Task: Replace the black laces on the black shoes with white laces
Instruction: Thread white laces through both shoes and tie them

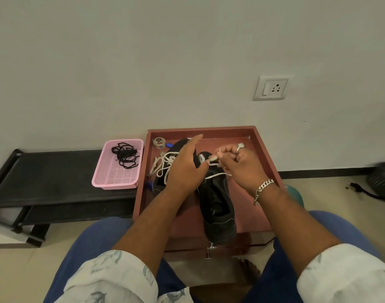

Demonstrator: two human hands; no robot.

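Two black shoes lie in a reddish wooden tray [261, 149]. The nearer shoe [217, 206] points away from me, with a white lace [215, 175] crossing its front. My right hand [241, 165] pinches a loop of that white lace above the toe. My left hand [187, 167] hovers over the far shoe [180, 147] with its fingers straight, holding nothing that I can see. More loose white lace [161, 165] lies on the far shoe. The black laces [126, 155] sit bundled in a pink basket [117, 180].
The pink basket stands on a black low bench [45, 180] left of the tray. A tape roll [159, 142] and a blue item [169, 145] lie at the tray's far left corner. A wall socket [272, 88] is above; a dark object [381, 182] sits on the floor at right.
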